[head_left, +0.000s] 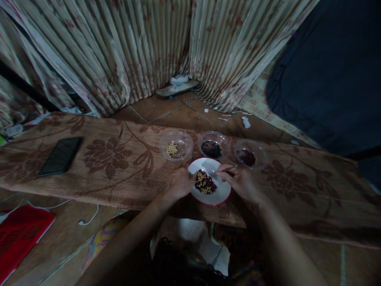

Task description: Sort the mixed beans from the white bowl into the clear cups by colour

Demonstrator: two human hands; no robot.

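Note:
A white plate with a red rim sits at the front edge of the cloth-covered table. On it lies a mixed heap of pale yellow and dark red beans. My left hand grips the plate's left rim. From the right, my right hand pinches a spoon, its head low over the plate beside the beans. Behind the plate stand three clear plastic bowls: one with pale yellow beans, one with black beans, and one with dark red beans.
A dark phone lies on the patterned tablecloth to the left. Beyond the table are a skateboard, floor litter and striped curtains. A red bag-like item and a white cable lie on the floor at left.

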